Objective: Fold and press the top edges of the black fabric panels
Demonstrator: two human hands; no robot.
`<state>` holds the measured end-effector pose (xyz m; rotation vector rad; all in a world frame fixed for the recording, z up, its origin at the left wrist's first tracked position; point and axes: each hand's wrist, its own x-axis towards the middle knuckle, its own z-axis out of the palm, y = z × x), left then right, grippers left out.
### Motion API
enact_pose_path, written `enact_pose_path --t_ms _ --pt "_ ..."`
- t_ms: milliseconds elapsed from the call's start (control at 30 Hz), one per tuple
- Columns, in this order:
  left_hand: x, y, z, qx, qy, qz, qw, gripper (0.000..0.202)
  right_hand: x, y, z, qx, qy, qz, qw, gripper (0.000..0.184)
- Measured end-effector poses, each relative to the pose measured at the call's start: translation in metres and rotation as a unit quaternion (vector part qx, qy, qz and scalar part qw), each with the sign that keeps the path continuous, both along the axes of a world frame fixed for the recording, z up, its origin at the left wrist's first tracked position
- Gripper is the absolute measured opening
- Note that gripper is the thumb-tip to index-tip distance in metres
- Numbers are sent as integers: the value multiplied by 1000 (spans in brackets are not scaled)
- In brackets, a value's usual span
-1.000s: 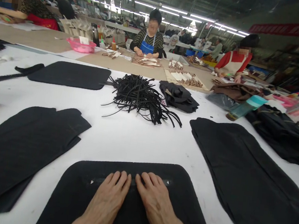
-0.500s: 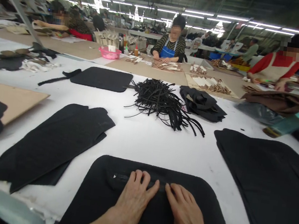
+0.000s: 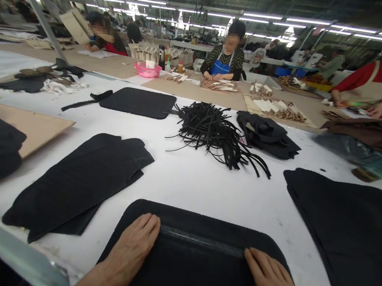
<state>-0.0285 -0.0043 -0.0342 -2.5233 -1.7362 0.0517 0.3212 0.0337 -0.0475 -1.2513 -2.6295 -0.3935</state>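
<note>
A black panel (image 3: 202,279) with rounded corners lies in front of me on the white table. A long, narrow, slightly shiny black strip (image 3: 201,242) runs across it near its far edge. My left hand (image 3: 132,247) is at the strip's left end, fingers bent and held together; its thumb is hidden. At the right end, the closed fingers of my right hand (image 3: 271,280) press on the strip, and the underside of that hand cannot be seen.
Stacked black pieces lie left (image 3: 81,185) and right (image 3: 347,232). Beyond are a heap of black strips (image 3: 209,131), another black panel (image 3: 138,102) and folded black pieces (image 3: 268,136). A co-worker in a blue apron (image 3: 223,66) sits opposite; a pink basket (image 3: 147,69) stands nearby.
My hands have moved apart along the strip, from close together near its middle to its two ends. More of the strip now shows between them. The view has shifted slightly left.
</note>
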Motion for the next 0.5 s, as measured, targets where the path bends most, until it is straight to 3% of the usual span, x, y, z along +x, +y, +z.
enact_pose_path --t_ms 267,433,500 --pt "-14 -1 0 4 6 25 1000 67 -21 -3 17 -78 22 -104 991 38" --pt "-24 1 -1 45 -6 75 996 57 -14 3 28 -101 -8 -188 977 30" --pt "-24 1 -1 83 -28 63 994 53 -21 8 35 -116 -7 -203 972 26"
